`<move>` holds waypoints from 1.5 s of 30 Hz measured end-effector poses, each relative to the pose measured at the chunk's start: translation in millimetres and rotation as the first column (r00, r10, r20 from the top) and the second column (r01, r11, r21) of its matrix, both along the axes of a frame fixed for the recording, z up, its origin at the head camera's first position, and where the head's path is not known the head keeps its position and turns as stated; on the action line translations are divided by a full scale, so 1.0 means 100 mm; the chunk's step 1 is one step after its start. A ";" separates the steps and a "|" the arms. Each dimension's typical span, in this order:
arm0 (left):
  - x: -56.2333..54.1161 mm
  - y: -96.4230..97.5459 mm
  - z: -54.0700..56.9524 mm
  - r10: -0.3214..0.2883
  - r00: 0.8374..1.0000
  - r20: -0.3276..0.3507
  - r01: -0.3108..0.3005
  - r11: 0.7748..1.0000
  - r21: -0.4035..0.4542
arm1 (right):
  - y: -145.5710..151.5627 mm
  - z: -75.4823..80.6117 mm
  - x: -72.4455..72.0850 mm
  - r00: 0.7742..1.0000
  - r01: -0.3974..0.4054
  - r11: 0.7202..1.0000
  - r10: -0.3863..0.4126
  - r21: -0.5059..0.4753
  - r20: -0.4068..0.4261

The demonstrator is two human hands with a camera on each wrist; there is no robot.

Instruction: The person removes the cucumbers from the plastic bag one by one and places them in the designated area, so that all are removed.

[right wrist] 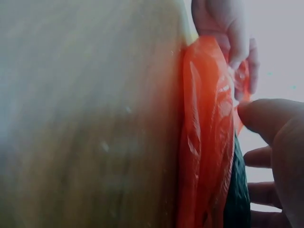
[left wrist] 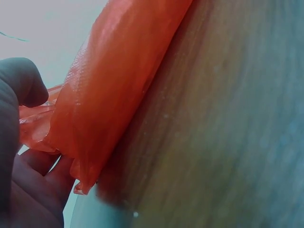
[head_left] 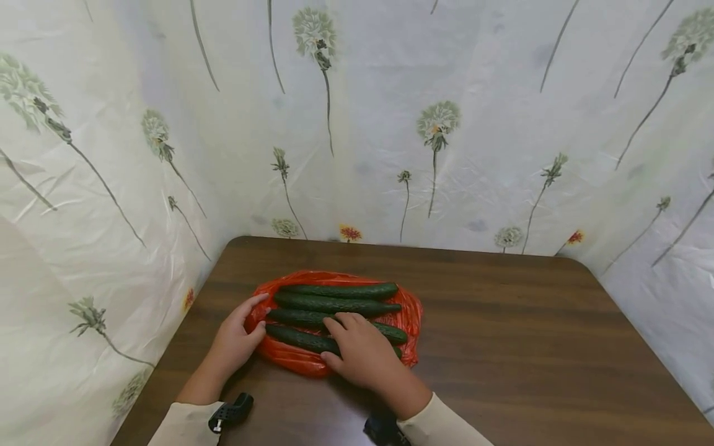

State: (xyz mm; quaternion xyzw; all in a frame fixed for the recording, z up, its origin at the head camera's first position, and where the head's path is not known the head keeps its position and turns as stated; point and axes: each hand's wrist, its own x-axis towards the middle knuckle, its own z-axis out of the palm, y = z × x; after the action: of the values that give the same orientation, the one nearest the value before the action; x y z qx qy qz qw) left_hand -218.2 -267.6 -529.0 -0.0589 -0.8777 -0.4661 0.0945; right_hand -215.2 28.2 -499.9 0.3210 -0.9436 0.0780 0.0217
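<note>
Left hand (head_left: 235, 342) pinched a crinkled red plastic bag (head_left: 292, 360); right hand (head_left: 365, 354), grip released, rested on long dark-green cucumbers (head_left: 301, 339).

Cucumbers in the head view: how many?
4, in a row on the red bag: farthest cucumber, second, third, nearest. The right hand partly covers the nearer two; more may be hidden.

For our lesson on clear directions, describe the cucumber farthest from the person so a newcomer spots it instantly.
On the brown table lies a red plastic bag. Across it, dark green cucumbers lie side by side. The farthest cucumber alone has just bag, no other cucumber, along its far side.
</note>
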 end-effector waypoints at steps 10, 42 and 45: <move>-0.01 -0.01 0.00 -0.011 1.000 -0.003 0.011 1.000 0.002 | -0.07 -0.01 0.06 0.997 -0.011 1.000 0.012 0.007 -0.076; -0.01 -0.01 0.00 -0.015 1.000 -0.018 0.015 1.000 -0.018 | -0.11 -0.09 0.03 0.998 0.019 1.000 -0.020 -0.022 -0.053; -0.01 -0.02 -0.01 -0.016 1.000 -0.018 0.016 1.000 -0.020 | -0.11 -0.09 0.03 1.000 0.023 1.000 -0.023 -0.018 -0.021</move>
State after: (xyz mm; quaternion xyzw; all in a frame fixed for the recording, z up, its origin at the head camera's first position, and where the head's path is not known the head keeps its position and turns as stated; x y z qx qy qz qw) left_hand -219.3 -269.1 -530.1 -0.0709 -0.8809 -0.4575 0.0980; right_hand -212.4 16.7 -508.7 0.3108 -0.9462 0.0827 0.0353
